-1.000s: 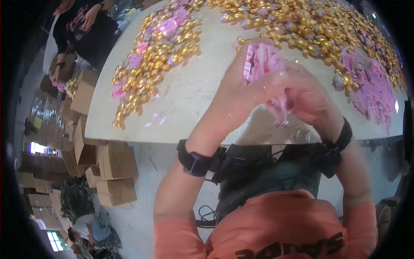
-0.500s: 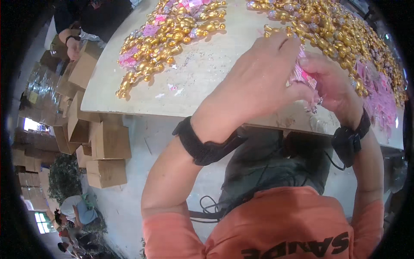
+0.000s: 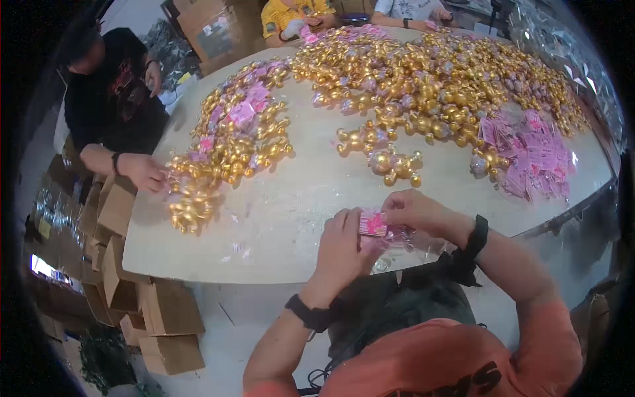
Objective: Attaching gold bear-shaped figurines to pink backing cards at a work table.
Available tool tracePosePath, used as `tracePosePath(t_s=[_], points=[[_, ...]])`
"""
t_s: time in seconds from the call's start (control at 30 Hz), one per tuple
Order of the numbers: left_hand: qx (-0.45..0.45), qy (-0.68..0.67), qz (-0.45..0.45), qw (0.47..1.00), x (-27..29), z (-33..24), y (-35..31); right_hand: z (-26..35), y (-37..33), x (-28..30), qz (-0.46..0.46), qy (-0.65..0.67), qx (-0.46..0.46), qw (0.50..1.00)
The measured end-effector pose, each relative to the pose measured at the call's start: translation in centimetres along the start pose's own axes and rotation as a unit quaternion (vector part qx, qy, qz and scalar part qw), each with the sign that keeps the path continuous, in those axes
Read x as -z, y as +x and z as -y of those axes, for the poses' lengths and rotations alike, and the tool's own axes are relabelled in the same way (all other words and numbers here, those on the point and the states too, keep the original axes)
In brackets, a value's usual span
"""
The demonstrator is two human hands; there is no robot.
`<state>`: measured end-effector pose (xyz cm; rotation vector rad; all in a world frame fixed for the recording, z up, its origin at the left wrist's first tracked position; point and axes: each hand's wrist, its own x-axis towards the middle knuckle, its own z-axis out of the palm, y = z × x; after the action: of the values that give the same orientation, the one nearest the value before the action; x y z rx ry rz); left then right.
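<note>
Near the table's front edge, my left hand [image 3: 340, 248] has its fingers closed on a small pink-and-white printed card [image 3: 372, 223]. My right hand [image 3: 423, 215] pinches the card's right side. Crinkled clear plastic [image 3: 402, 237] shows just below the right fingers; whether it is joined to the card I cannot tell. Just beyond my hands lie a few shiny gold bear-shaped figures [image 3: 390, 164] with clear, glittery middles. A heap of pink cards [image 3: 536, 155] is spread to the right.
A large pile of gold figures [image 3: 423, 79] covers the far side of the pale table [image 3: 291, 218]. A second pile [image 3: 228, 149] runs along the left, where a co-worker's hand [image 3: 147, 173] touches it. Cardboard boxes [image 3: 170, 308] stand on the floor at left. Other people work across the table.
My view has tilted up, showing more of the table and the people around it. The card between my hands now faces up more plainly. The co-worker's hand has reached the left pile.
</note>
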<state>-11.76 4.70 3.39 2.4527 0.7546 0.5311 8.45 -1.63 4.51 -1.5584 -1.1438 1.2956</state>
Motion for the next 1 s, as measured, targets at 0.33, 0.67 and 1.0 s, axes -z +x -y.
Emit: tracePosePath(t_s=[0.33,0.67,1.0], points=[[-0.114,0.013,0.066,0.991,1.8,0.5,2.1,-1.5,-3.8,0.1,-0.12,-0.363,0.328,0.864],[-0.009,-0.236,0.146,0.961,2.7,-0.2,4.3,-2.0,-4.2,3.3,-0.13,-0.223,0.242,0.935],[0.091,-0.404,0.144,0.899,2.9,-0.7,4.1,1.9,-1.6,3.9,0.063,0.244,0.028,0.967]])
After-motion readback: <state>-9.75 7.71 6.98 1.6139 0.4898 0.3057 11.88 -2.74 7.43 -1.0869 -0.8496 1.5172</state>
